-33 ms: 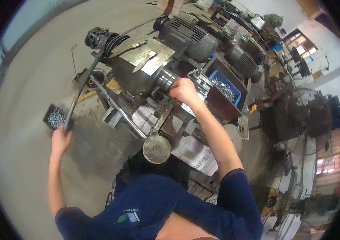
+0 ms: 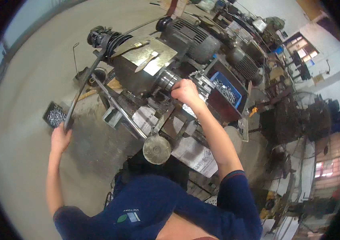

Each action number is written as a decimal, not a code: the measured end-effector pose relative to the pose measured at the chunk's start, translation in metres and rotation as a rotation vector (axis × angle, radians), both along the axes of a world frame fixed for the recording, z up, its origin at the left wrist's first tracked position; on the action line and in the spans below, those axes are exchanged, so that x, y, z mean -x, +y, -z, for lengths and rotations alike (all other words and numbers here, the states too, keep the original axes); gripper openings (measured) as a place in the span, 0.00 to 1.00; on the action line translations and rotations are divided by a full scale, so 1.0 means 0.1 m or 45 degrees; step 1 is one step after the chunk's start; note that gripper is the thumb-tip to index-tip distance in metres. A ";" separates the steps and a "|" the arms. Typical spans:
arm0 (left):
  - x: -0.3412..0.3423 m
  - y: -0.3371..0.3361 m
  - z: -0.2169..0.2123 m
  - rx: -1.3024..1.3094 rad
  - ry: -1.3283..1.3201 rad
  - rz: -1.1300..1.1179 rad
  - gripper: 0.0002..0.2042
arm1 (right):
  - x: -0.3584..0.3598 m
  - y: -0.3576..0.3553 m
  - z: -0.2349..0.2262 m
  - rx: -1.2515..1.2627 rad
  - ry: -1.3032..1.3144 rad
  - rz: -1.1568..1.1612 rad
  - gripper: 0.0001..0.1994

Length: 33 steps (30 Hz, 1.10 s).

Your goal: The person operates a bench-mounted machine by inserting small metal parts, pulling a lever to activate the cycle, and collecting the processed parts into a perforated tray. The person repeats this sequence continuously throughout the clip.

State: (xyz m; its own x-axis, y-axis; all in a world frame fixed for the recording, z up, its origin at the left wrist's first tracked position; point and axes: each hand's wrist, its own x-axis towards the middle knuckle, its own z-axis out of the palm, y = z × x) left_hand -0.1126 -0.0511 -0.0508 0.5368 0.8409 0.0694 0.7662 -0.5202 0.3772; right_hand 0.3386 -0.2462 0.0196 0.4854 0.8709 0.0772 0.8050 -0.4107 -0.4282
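My left hand (image 2: pixel 61 138) is wrapped round the lower end of a long metal lever (image 2: pixel 80 91), which slants up to the far left end of a lathe-like machine. My right hand (image 2: pixel 185 92) is at the front of the machine's round steel spindle nose (image 2: pixel 166 79), its fingers bent and pressed together. Whatever those fingers hold, if anything, is hidden behind the hand. Two brushes lie on the machine's flat top, a pale-bristled one (image 2: pixel 146 62) and a darker one (image 2: pixel 131 48). A second steel bar (image 2: pixel 124 115) runs down to a round metal disc (image 2: pixel 157 149).
Right of the spindle, a blue tray (image 2: pixel 238 96) of small metal parts sits in a dark box. A dark bin (image 2: pixel 46 116) with similar parts stands by my left hand. Behind are motors (image 2: pixel 192 38); a large fan (image 2: pixel 304 116) stands at the right. Paper sheets (image 2: pixel 196 156) cover the near machine bed.
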 end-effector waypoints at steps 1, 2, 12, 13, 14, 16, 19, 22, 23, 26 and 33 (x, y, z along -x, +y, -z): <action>-0.01 0.00 0.01 -0.065 0.017 -0.015 0.14 | 0.01 -0.02 -0.02 0.016 0.045 0.030 0.13; -0.02 -0.01 0.02 -0.091 0.062 -0.049 0.13 | 0.07 -0.01 -0.09 0.019 0.046 0.029 0.13; 0.73 1.78 0.21 -0.623 0.523 -0.038 0.07 | 0.00 0.03 0.05 0.017 -0.149 -0.114 0.12; 0.74 1.91 0.30 -0.689 0.511 0.042 0.06 | -0.01 -0.01 0.03 0.018 -0.122 -0.057 0.11; 0.67 1.98 0.25 -0.737 0.521 0.089 0.06 | -0.02 -0.03 0.04 0.007 -0.197 -0.069 0.12; 0.50 2.08 0.11 -0.846 0.532 0.175 0.06 | -0.05 -0.08 0.13 0.027 -0.222 -0.097 0.12; 0.59 2.16 0.20 -0.659 0.628 0.061 0.06 | -0.13 -0.02 0.17 0.027 -0.360 -0.232 0.10; 0.29 2.04 0.12 -0.360 0.388 -0.150 0.13 | -0.03 -0.06 0.06 -0.012 -0.428 -0.293 0.09; 0.06 1.89 0.04 -0.287 0.191 -0.163 0.13 | -0.03 -0.15 0.03 -0.094 -0.478 -0.333 0.10; -0.48 1.38 0.33 -0.663 -0.600 0.123 0.14 | 0.07 -0.42 -0.10 -0.393 -0.282 -0.161 0.14; -1.45 0.13 1.79 0.357 0.319 0.301 0.21 | 0.27 -1.92 -0.33 -0.395 -0.169 0.305 0.16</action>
State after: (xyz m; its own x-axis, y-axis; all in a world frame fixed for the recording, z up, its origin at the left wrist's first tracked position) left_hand 0.0327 -0.0378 -0.2298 0.6875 0.6610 -0.3008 0.7245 -0.5960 0.3462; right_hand 0.3119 -0.4380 0.0525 0.6399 0.6598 0.3939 0.7586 -0.4608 -0.4605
